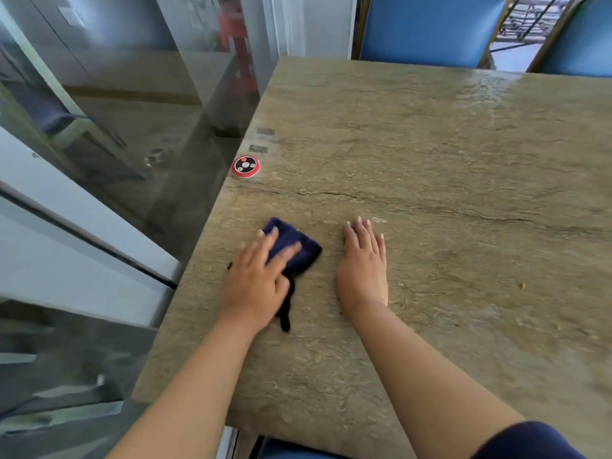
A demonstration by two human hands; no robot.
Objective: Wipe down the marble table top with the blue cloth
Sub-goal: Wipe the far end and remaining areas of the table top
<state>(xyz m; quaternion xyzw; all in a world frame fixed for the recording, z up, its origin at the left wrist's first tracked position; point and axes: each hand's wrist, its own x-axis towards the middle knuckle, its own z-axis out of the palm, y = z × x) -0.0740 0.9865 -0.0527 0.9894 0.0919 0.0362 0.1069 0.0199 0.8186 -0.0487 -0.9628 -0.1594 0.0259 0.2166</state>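
The folded dark blue cloth [303, 248] lies on the beige marble table top [430, 160] near its left edge. My left hand [258, 279] presses flat on the cloth with straight fingers, covering its near left part. A dark loose end of the cloth trails back under that hand toward me. My right hand [364, 263] rests palm down on the bare marble just right of the cloth, fingers straight and together, not touching it.
A round red and black call button [245, 166] sits at the table's left edge, beyond the cloth. A glass wall runs along the left side. Blue chairs [430, 28] stand at the far edge. Small crumbs [522, 285] lie on the marble to the right.
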